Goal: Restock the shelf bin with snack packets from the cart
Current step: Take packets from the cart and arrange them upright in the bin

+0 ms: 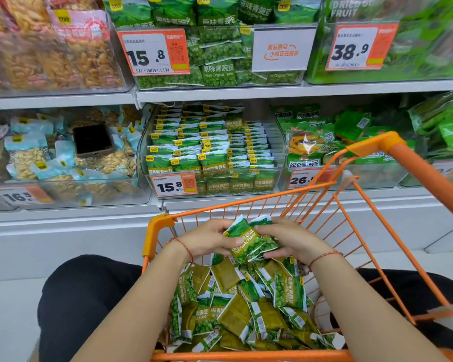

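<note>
Fingers of left hand (207,240) and right hand (289,240) curled around a small stack of green garlic-pea packets (251,240), held over loose packets (246,309) in the orange cart (157,231), below the clear shelf bin (277,163) of upright rows.

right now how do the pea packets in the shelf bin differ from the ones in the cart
The packets in the shelf bin stand upright in neat rows, while the packets in the cart lie jumbled, many showing their olive backs. The bin's sit untouched; both hands, left hand and right hand, grip a few over the cart. Both are green garlic-flavor pea packets.
</note>
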